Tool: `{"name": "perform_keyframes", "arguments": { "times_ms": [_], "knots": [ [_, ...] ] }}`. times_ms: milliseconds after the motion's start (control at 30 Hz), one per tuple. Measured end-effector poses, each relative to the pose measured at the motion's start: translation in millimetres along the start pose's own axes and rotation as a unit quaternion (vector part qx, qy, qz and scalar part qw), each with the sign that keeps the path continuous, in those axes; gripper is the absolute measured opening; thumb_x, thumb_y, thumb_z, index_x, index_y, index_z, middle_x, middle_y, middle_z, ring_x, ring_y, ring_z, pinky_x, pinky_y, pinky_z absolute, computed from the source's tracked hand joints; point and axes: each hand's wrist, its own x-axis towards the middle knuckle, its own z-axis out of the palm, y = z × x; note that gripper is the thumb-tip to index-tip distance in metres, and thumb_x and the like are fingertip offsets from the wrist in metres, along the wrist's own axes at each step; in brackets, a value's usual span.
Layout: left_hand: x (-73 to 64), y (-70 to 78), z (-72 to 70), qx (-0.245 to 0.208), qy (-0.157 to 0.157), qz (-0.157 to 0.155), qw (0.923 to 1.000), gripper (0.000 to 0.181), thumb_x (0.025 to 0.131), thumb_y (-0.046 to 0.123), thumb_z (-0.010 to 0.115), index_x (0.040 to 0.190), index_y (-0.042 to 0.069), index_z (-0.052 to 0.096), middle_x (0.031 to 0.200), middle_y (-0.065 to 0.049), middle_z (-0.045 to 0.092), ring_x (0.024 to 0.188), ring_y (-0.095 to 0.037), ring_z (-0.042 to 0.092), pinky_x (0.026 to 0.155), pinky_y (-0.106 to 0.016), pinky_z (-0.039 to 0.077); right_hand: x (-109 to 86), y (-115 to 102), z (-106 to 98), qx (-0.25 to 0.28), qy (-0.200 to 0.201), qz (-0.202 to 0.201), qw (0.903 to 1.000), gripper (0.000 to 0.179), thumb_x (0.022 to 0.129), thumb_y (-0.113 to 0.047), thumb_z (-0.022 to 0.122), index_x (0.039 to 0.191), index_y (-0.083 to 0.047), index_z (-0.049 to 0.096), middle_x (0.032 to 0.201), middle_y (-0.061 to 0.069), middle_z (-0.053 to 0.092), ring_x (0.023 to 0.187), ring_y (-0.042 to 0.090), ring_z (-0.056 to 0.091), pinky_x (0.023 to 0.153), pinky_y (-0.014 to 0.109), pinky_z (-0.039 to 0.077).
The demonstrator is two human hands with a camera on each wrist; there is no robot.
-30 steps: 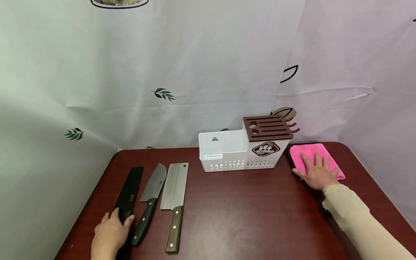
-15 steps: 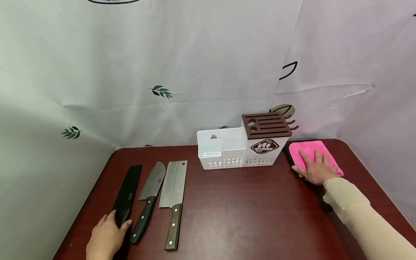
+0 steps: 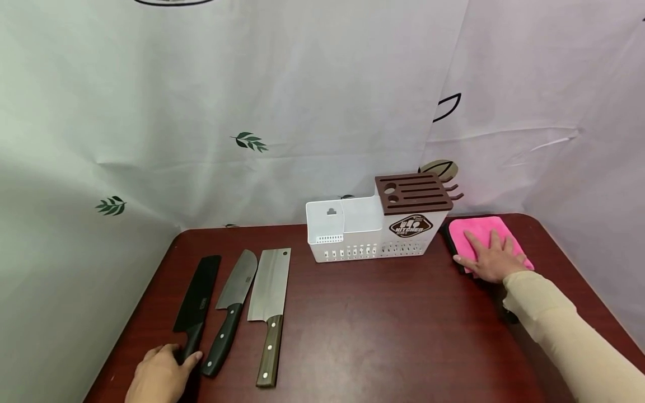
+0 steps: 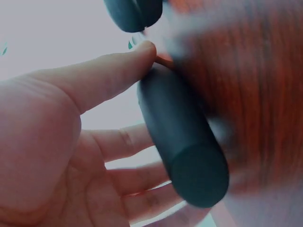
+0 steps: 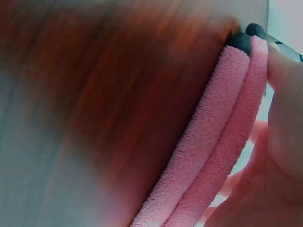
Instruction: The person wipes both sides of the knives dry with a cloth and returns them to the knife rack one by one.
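Observation:
In the head view my left hand [image 3: 158, 374] is at the handle of a black-bladed knife [image 3: 197, 296] lying at the table's left. The left wrist view shows the thumb and fingers on opposite sides of the black handle [image 4: 182, 142]. Just right of it lies a steel kitchen knife [image 3: 237, 285] with a black riveted handle. Beside that is a cleaver [image 3: 270, 285] with a wooden handle. My right hand [image 3: 494, 262] rests with spread fingers on a pink cloth [image 3: 476, 228], folded and dark-edged, at the far right. The right wrist view shows the cloth's stacked layers [image 5: 208, 137].
A white perforated knife holder [image 3: 347, 252] with a slotted brown top [image 3: 415, 193] stands at the back of the dark red table [image 3: 383, 324]. Brown hooks stick out on its right. A pale patterned curtain [image 3: 322, 101] hangs behind the table and along both sides.
My left hand has slid nearer along the black knife, from where blade meets handle down onto the handle, uncovering the blade's heel. The right hand stays on the pink cloth. The head view shifts slightly.

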Motion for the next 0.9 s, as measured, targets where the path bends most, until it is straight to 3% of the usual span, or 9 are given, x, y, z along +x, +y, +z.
{"name": "perform_keyframes", "arguments": {
  "times_ms": [100, 267, 533, 733, 900],
  "knots": [
    [-0.1, 1.3, -0.2, -0.002, 0.004, -0.005, 1.0, 0.072, 0.086, 0.042, 0.077, 0.125, -0.015, 0.055, 0.114, -0.039, 0.046, 0.099, -0.049, 0.053, 0.085, -0.061, 0.047, 0.4, -0.2, -4.0, 0.003, -0.002, 0.005, 1.0, 0.089, 0.096, -0.067, 0.047, 0.155, -0.006, 0.018, 0.144, 0.053, -0.005, 0.127, 0.079, -0.002, 0.085, 0.091, 0.013],
    [-0.1, 1.8, -2.3, -0.007, -0.015, 0.007, 0.9998, 0.07, 0.088, 0.036, 0.076, 0.127, -0.016, 0.051, 0.099, -0.031, 0.052, 0.084, -0.038, 0.054, 0.079, -0.054, 0.048, -0.3, -1.4, -10.4, 0.008, 0.004, 0.019, 0.9998, 0.093, 0.091, -0.065, 0.057, 0.154, -0.007, 0.021, 0.139, 0.057, -0.003, 0.121, 0.081, 0.004, 0.082, 0.09, 0.021],
    [2.5, 2.1, -4.2, -0.025, -0.029, 0.023, 0.999, 0.066, 0.089, 0.031, 0.076, 0.127, -0.017, 0.05, 0.1, -0.031, 0.055, 0.082, -0.036, 0.056, 0.076, -0.053, 0.048, 4.9, 0.3, -12.3, 0.006, 0.011, 0.041, 0.9991, 0.101, 0.084, -0.068, 0.064, 0.153, -0.008, 0.021, 0.137, 0.057, 0.001, 0.119, 0.082, 0.012, 0.079, 0.092, 0.018],
    [5.6, 0.3, -5.9, -0.045, -0.056, 0.044, 0.9964, 0.057, 0.089, 0.025, 0.072, 0.123, -0.016, 0.049, 0.093, -0.026, 0.056, 0.079, -0.033, 0.052, 0.075, -0.05, 0.047, 6.6, 3.7, -14.0, 0.018, -0.013, 0.037, 0.9991, 0.102, 0.087, -0.068, 0.06, 0.155, -0.006, 0.018, 0.138, 0.056, -0.001, 0.118, 0.081, 0.012, 0.08, 0.092, 0.018],
    [8.2, -1.4, -5.1, -0.062, -0.076, 0.062, 0.9932, 0.063, 0.09, 0.028, 0.069, 0.127, -0.018, 0.046, 0.092, -0.023, 0.06, 0.075, -0.03, 0.053, 0.071, -0.047, 0.046, 4.6, 1.1, -13.0, -0.003, -0.014, 0.027, 0.9995, 0.095, 0.091, -0.065, 0.057, 0.155, -0.006, 0.019, 0.138, 0.056, 0.0, 0.118, 0.081, 0.012, 0.079, 0.092, 0.019]
  ]
}}
